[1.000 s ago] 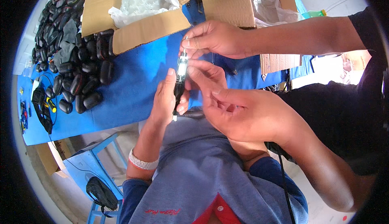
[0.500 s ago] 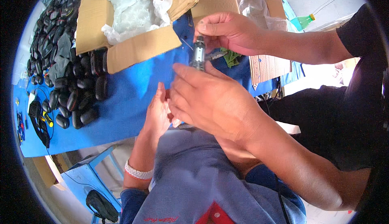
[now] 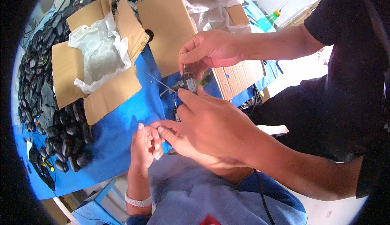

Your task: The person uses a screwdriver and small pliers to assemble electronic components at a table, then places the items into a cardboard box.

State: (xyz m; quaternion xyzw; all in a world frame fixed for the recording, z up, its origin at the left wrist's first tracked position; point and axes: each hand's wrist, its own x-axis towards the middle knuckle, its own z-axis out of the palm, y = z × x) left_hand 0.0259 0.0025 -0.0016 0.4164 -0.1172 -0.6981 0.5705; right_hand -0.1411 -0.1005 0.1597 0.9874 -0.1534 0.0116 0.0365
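Observation:
My left hand (image 3: 145, 144), with a woven bracelet at the wrist, is raised at the table's near edge. Its fingers are loosely bent and apart, and nothing shows in them. The fingertips of my right hand (image 3: 178, 140) touch it, thumb and forefinger pressed together; whatever lies between them is too small to make out. A co-worker's forearm and hand (image 3: 227, 119) cover part of my right hand. Between that hand and the co-worker's other hand (image 3: 215, 50) is a small black-and-silver device (image 3: 189, 81). Beside it are a thin metal rod (image 3: 160, 81) and another small dark part (image 3: 176, 113).
An open cardboard box (image 3: 115, 93) with white wrapping stands on the blue table (image 3: 118, 143), another box (image 3: 164, 26) behind it. Many black rounded casings (image 3: 67, 137) pile up at left. A green bottle (image 3: 268, 21) stands far right; a blue stool (image 3: 95, 208) is below the table.
The view has shifted, so the boxes sit lower and further left. My right hand's fingers now show, touching my left hand. The co-worker still holds the device.

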